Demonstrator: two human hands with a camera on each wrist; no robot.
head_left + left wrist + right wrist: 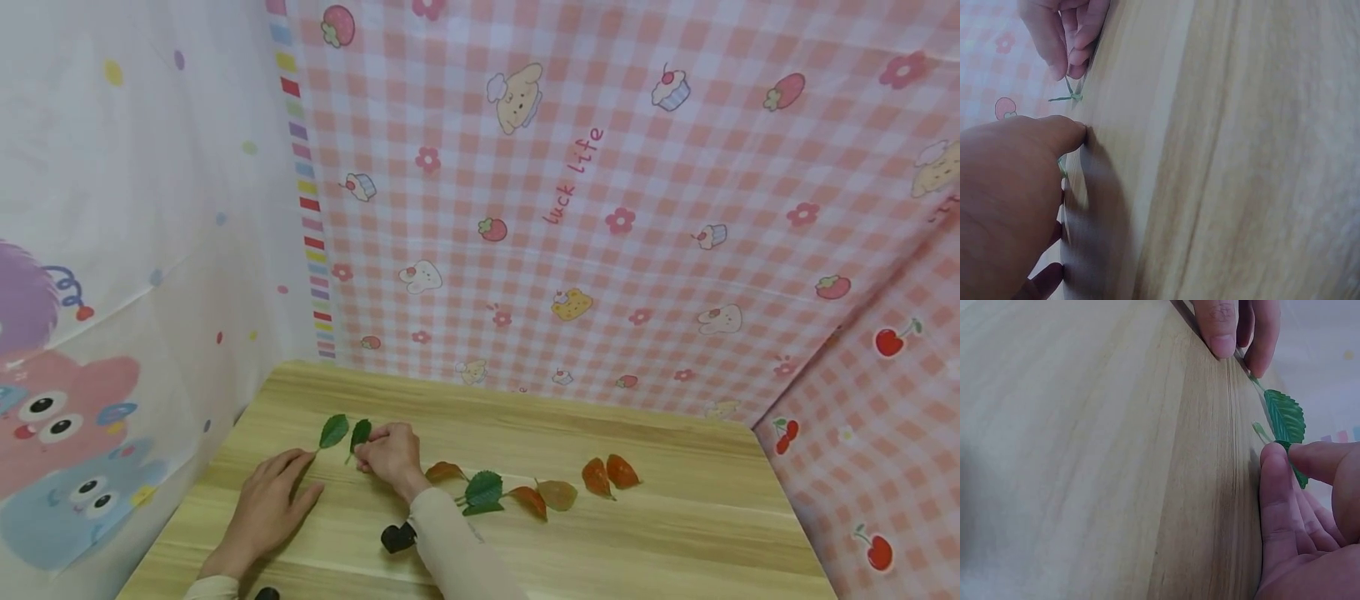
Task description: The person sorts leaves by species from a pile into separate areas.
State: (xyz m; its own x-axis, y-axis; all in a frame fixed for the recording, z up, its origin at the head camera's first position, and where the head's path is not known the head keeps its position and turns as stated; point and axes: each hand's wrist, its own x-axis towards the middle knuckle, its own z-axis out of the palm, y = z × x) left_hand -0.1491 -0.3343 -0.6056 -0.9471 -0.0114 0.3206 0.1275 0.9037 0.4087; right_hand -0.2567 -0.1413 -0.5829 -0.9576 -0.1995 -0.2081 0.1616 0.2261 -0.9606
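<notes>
My left hand (266,504) rests on the wooden table with fingers loosely extended. Its fingertips touch the stem of a toothed green leaf (333,431), which lies flat beyond them. Just to the right, my right hand (393,458) pinches a second green leaf (361,432) between thumb and forefinger. In the right wrist view this pinched leaf (1299,477) is partly hidden by the fingers, its pale stem sticking out beside the first leaf (1285,415). From the left wrist, only thin green stems (1071,97) show below the right fingertips.
Right of my right hand lie an orange leaf (446,472), overlapping green leaves (483,490), a red-orange leaf (529,501) and a yellow-brown leaf (558,495). Farther right are two orange leaves (596,477). Printed cloths (465,275) hang around the wooden table (675,542).
</notes>
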